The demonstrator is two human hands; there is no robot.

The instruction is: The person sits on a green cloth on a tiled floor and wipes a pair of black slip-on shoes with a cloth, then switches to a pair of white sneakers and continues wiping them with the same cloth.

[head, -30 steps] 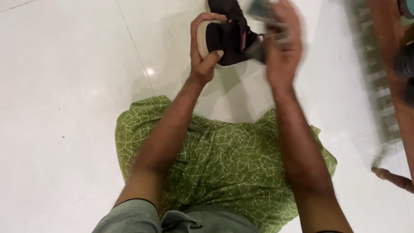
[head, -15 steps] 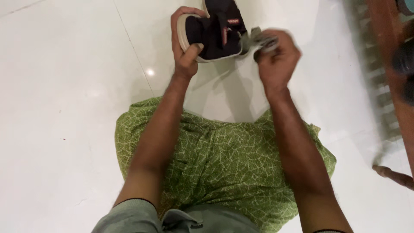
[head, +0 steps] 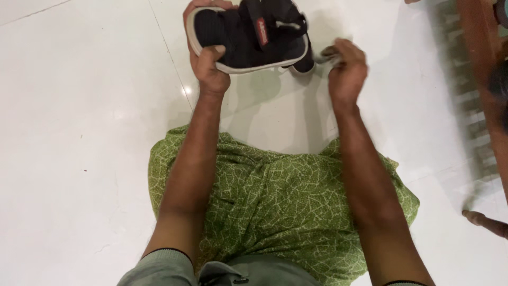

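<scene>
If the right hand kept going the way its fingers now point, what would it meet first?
The right hand, pinching a small grey cloth, points up and left toward the heel of the black shoe held by the left hand. It would probably reach that heel first, though depth is unclear.

1. The shoe [head: 248, 37] is black with a pale sole rim and a red tab on its strap. My left hand [head: 207, 63] grips its toe end, holding it on its side, above the floor.
2. The cloth [head: 325, 53] is small, grey and crumpled, pinched in my right hand [head: 346, 71] just beside the heel.
</scene>
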